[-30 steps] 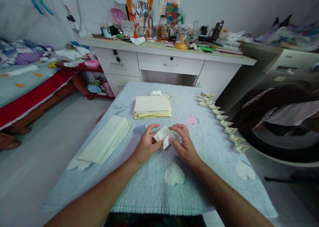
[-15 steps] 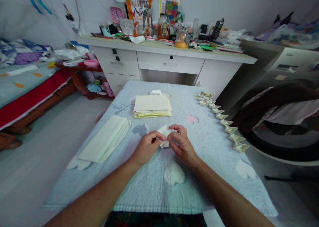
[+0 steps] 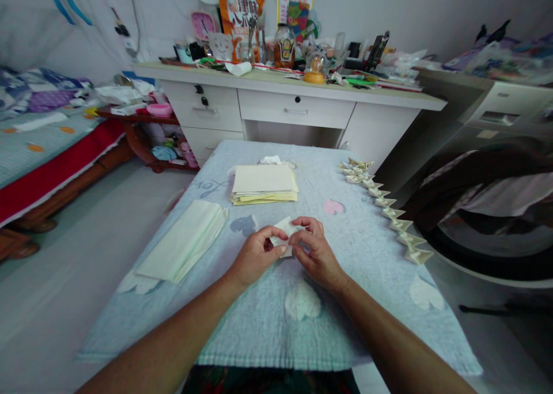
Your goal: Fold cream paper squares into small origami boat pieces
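Observation:
A small folded piece of pale paper [image 3: 284, 226] is held between both hands over the middle of the cloth-covered table. My left hand [image 3: 258, 254] grips its left side with thumb and fingers. On the right side, my right hand [image 3: 314, 249] pinches the paper, its fingers curled over the edge. The fingers hide parts of the paper. Beyond the hands lies a stack of cream and yellow paper sheets [image 3: 263, 179]. To the left rests a pile of long pale-green folded paper [image 3: 181, 241].
A row of folded paper boats [image 3: 392, 213] runs down the table's right side. A light-blue cloth with heart patterns [image 3: 242, 325] covers the table. Behind it stands a cluttered white desk [image 3: 298, 107]. A washing machine [image 3: 475, 209] is at the right, a bed [image 3: 52, 152] at the left.
My left thumb and fingers have shifted slightly on the paper. The right hand stays nearly in place, and the things on the table have not moved.

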{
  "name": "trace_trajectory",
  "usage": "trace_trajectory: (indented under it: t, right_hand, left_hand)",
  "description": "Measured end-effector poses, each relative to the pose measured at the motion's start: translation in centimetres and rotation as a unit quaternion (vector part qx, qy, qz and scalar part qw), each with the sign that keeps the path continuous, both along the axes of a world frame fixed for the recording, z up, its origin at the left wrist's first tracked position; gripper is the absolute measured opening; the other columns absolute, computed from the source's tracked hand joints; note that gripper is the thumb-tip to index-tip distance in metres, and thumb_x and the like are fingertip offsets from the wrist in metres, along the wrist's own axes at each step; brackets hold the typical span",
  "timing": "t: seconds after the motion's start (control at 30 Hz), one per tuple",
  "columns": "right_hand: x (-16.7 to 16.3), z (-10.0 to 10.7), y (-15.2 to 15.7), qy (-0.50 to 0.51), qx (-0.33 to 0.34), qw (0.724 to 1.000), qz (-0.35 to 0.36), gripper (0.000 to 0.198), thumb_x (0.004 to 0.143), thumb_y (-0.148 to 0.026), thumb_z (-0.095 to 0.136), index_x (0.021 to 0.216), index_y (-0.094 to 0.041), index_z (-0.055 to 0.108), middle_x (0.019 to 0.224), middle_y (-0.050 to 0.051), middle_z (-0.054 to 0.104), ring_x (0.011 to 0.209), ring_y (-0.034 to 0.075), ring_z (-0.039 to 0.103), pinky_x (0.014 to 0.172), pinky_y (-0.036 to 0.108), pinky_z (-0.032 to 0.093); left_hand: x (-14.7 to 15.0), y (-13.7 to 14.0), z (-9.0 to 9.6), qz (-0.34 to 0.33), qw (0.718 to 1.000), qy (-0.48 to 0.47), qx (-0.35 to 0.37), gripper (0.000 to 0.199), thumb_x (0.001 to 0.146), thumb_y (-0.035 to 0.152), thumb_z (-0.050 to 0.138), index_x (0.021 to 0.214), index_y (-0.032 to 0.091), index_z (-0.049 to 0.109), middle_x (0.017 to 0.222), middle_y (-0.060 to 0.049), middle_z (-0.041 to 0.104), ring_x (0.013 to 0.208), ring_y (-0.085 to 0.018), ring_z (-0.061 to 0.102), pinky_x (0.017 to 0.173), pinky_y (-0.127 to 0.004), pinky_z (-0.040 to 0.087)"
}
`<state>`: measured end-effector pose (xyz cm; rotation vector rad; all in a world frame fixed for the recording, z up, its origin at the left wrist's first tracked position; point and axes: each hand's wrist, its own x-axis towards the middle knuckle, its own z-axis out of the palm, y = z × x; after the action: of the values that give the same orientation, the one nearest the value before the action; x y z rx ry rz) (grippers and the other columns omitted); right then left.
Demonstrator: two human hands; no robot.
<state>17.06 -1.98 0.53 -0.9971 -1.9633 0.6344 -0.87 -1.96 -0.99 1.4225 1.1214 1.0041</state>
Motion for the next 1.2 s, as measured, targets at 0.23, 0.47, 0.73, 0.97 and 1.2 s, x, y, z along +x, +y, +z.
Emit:
trace_trajectory:
  t: [0.23,0.47,0.73,0.97,1.2]
  right_hand:
    - [0.0,0.0,-0.1,-0.006,0.004,1.000,-0.002,0.024,0.077,-0.003,0.055,0.088,-0.024,0.061,0.121,0.005,0.044,0.118,0.023,0.040,0.101,0.045,0.033]
    - [0.0,0.2,-0.1,-0.009,0.007,1.000,-0.002,0.023,0.078,-0.003,0.055,0.089,-0.023,0.061,0.122,0.005,0.044,0.120,0.022,0.039,0.101,0.043,0.033]
    - [0.0,0.0,-0.1,-0.031,0.019,0.999,0.013,0.026,0.076,-0.002,0.057,0.089,-0.024,0.063,0.124,0.004,0.042,0.121,0.022,0.037,0.104,0.042,0.031]
    - [-0.1,0.0,-0.2,-0.040,0.038,0.998,0.015,0.029,0.074,0.000,0.056,0.086,-0.024,0.064,0.125,0.003,0.042,0.120,0.023,0.037,0.102,0.043,0.032]
    - [-0.3,0.1,-0.2,-0.023,0.029,0.999,0.011,0.032,0.077,-0.004,0.055,0.099,-0.025,0.060,0.125,0.006,0.042,0.121,0.023,0.038,0.103,0.042,0.032]
  left_hand:
    - [0.2,0.0,0.0,0.019,1.000,0.009,0.002,0.022,0.073,0.023,0.066,0.094,0.017,0.064,0.075,0.001,0.063,0.058,-0.010,0.052,0.056,-0.021,0.037]
    - [0.2,0.0,0.5,0.019,1.000,0.025,0.005,0.023,0.075,0.026,0.065,0.095,0.016,0.064,0.071,0.001,0.061,0.060,-0.012,0.053,0.057,-0.022,0.038]
    - [0.2,0.0,0.2,0.035,0.999,0.001,0.005,0.026,0.071,0.026,0.069,0.095,0.017,0.063,0.067,0.002,0.061,0.058,-0.012,0.054,0.056,-0.022,0.039]
    - [0.3,0.1,0.1,0.053,0.997,0.044,0.021,0.022,0.073,0.026,0.066,0.094,0.017,0.063,0.059,0.005,0.053,0.051,-0.009,0.047,0.050,-0.020,0.035]
    - [0.2,0.0,1.0,0.035,0.991,0.095,0.091,0.012,0.076,0.019,0.060,0.079,0.017,0.072,0.080,0.000,0.059,0.062,-0.009,0.051,0.058,-0.020,0.039]
